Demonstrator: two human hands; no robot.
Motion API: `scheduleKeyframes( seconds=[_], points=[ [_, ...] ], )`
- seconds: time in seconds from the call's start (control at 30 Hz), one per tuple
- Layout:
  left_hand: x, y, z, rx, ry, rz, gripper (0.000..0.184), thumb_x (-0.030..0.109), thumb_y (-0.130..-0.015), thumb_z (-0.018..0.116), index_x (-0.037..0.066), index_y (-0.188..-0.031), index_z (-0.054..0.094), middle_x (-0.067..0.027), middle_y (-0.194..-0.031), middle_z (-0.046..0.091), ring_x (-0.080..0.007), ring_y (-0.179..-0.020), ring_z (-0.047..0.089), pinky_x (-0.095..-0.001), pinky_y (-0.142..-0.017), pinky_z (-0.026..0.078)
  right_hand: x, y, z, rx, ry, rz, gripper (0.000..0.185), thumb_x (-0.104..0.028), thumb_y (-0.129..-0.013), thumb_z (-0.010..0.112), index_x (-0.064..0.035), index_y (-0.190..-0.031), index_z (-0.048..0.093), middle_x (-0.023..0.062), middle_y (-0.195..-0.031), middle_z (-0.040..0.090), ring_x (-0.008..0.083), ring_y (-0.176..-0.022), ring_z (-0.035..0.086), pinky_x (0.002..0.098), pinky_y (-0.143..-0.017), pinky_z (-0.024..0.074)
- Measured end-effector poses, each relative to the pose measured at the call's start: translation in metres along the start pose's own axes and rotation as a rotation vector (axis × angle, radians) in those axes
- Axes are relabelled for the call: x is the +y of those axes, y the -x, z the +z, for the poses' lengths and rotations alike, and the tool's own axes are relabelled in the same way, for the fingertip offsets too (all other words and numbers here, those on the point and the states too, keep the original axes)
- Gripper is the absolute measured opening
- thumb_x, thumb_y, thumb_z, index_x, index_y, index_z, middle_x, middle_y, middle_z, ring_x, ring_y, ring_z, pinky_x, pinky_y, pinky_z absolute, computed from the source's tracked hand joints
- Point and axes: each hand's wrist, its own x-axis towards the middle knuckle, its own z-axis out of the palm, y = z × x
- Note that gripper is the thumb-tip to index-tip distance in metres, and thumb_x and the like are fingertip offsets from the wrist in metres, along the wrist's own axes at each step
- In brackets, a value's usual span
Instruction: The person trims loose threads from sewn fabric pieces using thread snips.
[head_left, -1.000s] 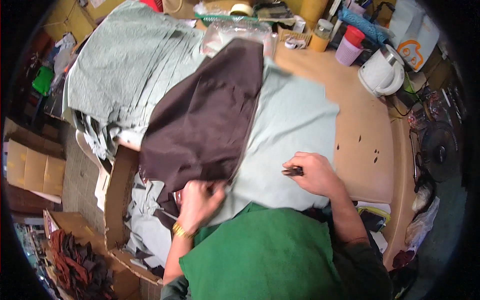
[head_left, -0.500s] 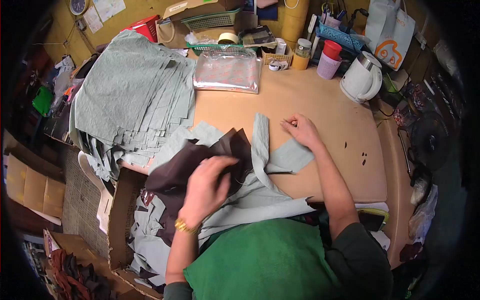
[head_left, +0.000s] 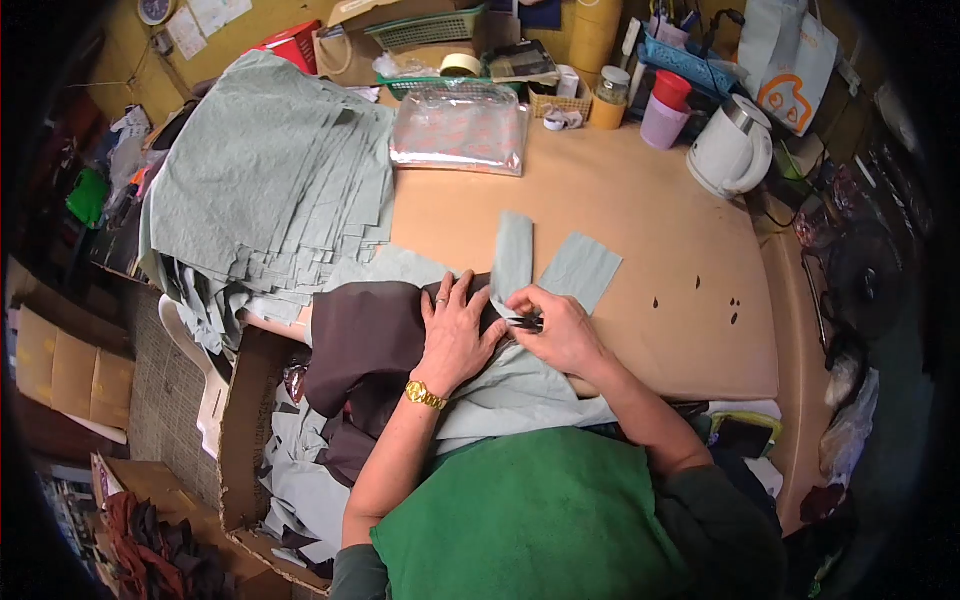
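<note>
My left hand (head_left: 458, 335), with a gold watch at the wrist, lies with its fingers spread on the dark brown fabric (head_left: 365, 335). Close beside it, my right hand (head_left: 555, 330) holds small dark snips (head_left: 526, 323), their blades at the fabric edge between the hands. A pale grey-green strip (head_left: 514, 250) extends away from that spot, and a separate pale piece (head_left: 582, 270) lies to its right. More pale fabric (head_left: 510, 395) is bunched under the hands, in front of the green apron.
A tall stack of pale fabric (head_left: 270, 170) covers the table's left. Behind are a clear plastic package (head_left: 458, 130), baskets, a jar (head_left: 610, 98), a pink cup (head_left: 662, 122) and a white kettle (head_left: 730, 150). A cardboard box (head_left: 245, 440) of scraps stands at the lower left.
The large brown and pale pieces have been drawn back and bunched near me. My left hand has come down flat on the brown fabric, and my right hand has moved in beside it.
</note>
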Motion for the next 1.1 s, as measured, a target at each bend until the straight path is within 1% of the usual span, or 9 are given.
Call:
scheduleKeyframes(
  seconds=[0.07, 0.2, 0.37, 0.4, 0.5, 0.67, 0.9, 1.0, 1.1],
  points=[
    [-0.008, 0.0, -0.011, -0.126, 0.078, -0.111, 0.062, 0.053, -0.087, 0.066, 0.004, -0.125, 0.061, -0.0231, -0.142, 0.046, -0.0442, -0.139, 0.034, -0.0652, -0.112, 0.021, -0.003, -0.008, 0.0, -0.059, -0.366, -0.058, 0.022, -0.004, -0.08, 0.07, -0.0045, -0.101, 0.062, 0.0119, -0.093, 0.069, 0.0206, -0.083, 0.067, 0.0283, -0.069, 0.0506],
    [-0.031, -0.007, -0.039, -0.146, 0.438, 0.008, 0.078, 0.059, -0.086, 0.065, 0.008, -0.142, 0.048, -0.017, -0.145, 0.045, -0.0372, -0.14, 0.035, -0.0507, -0.115, 0.023, -0.011, -0.018, -0.005, -0.133, -0.97, -0.112, 0.013, 0.005, -0.085, 0.06, -0.0022, -0.095, 0.06, -0.0007, -0.089, 0.063, 0.0056, -0.072, 0.055, 0.0226, -0.066, 0.0453],
    [0.011, -0.037, -0.113, -0.021, 0.892, 0.064, 0.094, 0.012, -0.077, 0.076, 0.01, -0.156, 0.026, -0.0141, -0.128, 0.06, -0.0155, -0.104, 0.059, -0.0277, -0.092, 0.046, -0.026, -0.035, -0.008, -0.202, -1.132, -0.321, 0.028, 0.007, -0.08, 0.059, -0.0044, -0.105, 0.055, -0.0004, -0.093, 0.057, 0.0048, -0.083, 0.052, 0.0184, -0.072, 0.0416],
    [-0.001, -0.044, -0.115, -0.13, 1.502, -0.102, 0.076, 0.007, -0.078, 0.074, 0.006, -0.147, 0.043, -0.0109, -0.116, 0.066, -0.0124, -0.095, 0.063, -0.0248, -0.084, 0.049, -0.032, -0.036, -0.009, -0.202, -1.131, -0.329, 0.028, 0.007, -0.08, 0.059, -0.0044, -0.105, 0.055, -0.0004, -0.093, 0.057, 0.0048, -0.083, 0.052, 0.0184, -0.072, 0.0416],
    [0.005, -0.063, -0.131, 0.217, 0.723, 0.144, 0.019, 0.01, -0.079, 0.076, 0.002, -0.093, 0.066, -0.0049, -0.083, 0.069, -0.0088, -0.075, 0.062, -0.0254, -0.069, 0.05, -0.058, -0.034, -0.021, -0.001, -0.823, -0.319, 0.059, -0.004, -0.076, 0.075, -0.0028, -0.126, 0.044, 0.0058, -0.11, 0.052, 0.0082, -0.081, 0.054, 0.0224, -0.066, 0.0463],
    [0.034, -0.073, -0.153, 0.402, 0.44, 0.25, 0.018, 0.014, -0.082, 0.075, 0.004, -0.095, 0.068, -0.0139, -0.075, 0.067, -0.0321, -0.065, 0.065, -0.0378, -0.059, 0.051, -0.082, -0.051, -0.026, 0.507, -0.464, -0.541, 0.076, -0.004, -0.066, 0.089, -0.0013, -0.13, 0.047, 0.0122, -0.121, 0.056, 0.0103, -0.08, 0.063, 0.0253, -0.066, 0.0549],
    [0.025, -0.067, -0.157, 0.298, 0.311, 0.316, 0.02, 0.016, -0.08, 0.076, 0.006, -0.095, 0.069, -0.0175, -0.078, 0.066, -0.0375, -0.071, 0.065, -0.0426, -0.062, 0.051, -0.105, -0.072, -0.072, 0.158, -0.811, -0.402, 0.081, -0.003, -0.073, 0.085, -0.0014, -0.143, 0.044, 0.0041, -0.109, 0.063, 0.0038, -0.077, 0.056, 0.0191, -0.069, 0.0479],
    [0.032, -0.064, -0.166, 0.326, 0.356, 0.389, 0.02, 0.019, -0.082, 0.075, 0.005, -0.094, 0.068, -0.0181, -0.077, 0.066, -0.0369, -0.067, 0.062, -0.0413, -0.06, 0.049, -0.1, -0.091, -0.073, 0.086, -0.882, -0.393, 0.058, 0.001, -0.078, 0.08, -0.0009, -0.131, 0.057, 0.0013, -0.106, 0.065, 0.0021, -0.073, 0.056, 0.0173, -0.069, 0.0461],
    [0.019, -0.053, -0.183, -0.191, 0.435, 0.175, 0.026, 0.026, -0.089, 0.069, 0.001, -0.091, 0.069, -0.0177, -0.076, 0.064, -0.0318, -0.063, 0.058, -0.0384, -0.058, 0.044, -0.097, -0.104, -0.096, 0.154, -0.794, -0.453, 0.012, 0.004, -0.081, 0.074, 0.0006, -0.093, 0.072, -0.0007, -0.083, 0.071, 0.0034, -0.074, 0.061, 0.021, -0.069, 0.0497]
  ],
)
